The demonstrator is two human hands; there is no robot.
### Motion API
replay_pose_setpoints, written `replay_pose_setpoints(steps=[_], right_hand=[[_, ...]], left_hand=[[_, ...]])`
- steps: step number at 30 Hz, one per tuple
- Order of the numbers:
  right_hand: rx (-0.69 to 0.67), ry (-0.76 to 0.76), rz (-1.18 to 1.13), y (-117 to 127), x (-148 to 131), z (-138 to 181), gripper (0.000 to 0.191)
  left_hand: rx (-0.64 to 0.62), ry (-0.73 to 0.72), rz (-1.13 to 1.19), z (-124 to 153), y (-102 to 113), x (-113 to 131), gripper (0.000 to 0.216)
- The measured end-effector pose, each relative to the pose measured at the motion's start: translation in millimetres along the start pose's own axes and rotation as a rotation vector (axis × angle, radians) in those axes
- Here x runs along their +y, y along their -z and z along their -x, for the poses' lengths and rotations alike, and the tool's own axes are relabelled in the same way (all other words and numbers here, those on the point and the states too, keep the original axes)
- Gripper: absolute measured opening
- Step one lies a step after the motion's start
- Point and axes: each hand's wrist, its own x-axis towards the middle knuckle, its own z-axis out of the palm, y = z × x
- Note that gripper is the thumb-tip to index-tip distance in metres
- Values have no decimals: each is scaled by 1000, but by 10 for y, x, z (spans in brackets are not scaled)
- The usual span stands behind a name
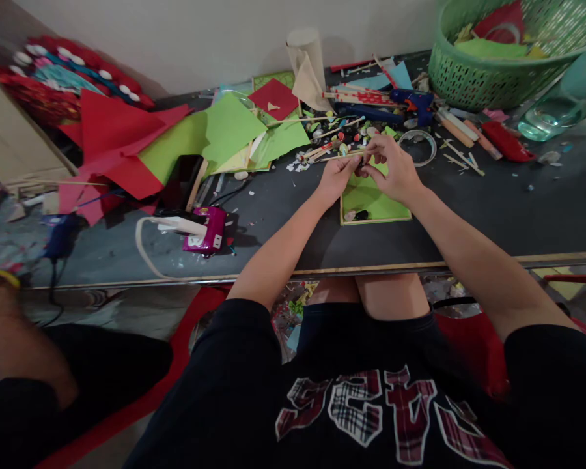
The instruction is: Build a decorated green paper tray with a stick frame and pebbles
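Nearest the wearer, two bare forearms reach from a dark shirt over the tabletop edge. The left hand and right hand meet just above a green card lying flat on the dark surface; the fingers of both hands are pinched together on a small dark piece held between them, too small to identify. Below the fingers, on the card's near edge, lie a few tiny bits. Well to the left of the fingers sits a magenta device with a white cord looping from it. Just beyond the fingers thin wooden sticks and small coloured scraps lie scattered, and a clear ring of tape lies just to their right. Farther out and left are green paper sheets and red paper sheets. Beyond the fingers rests a blue glue gun, and at the far right stands a green basket holding paper.
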Motion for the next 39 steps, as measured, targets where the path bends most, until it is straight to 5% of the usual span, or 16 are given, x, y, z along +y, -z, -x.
replay_pose_setpoints(steps=[17, 29, 39], right_hand=[[-33, 14, 60, 11, -18, 19, 24], [-19, 2, 93, 24, -69, 8, 34], [-39, -35, 142, 38, -100, 13, 32]], left_hand=[[3, -22, -32, -4, 19, -49, 62], [13, 8, -2, 12, -6, 66, 64], [2, -37, 30, -12, 14, -63, 58]])
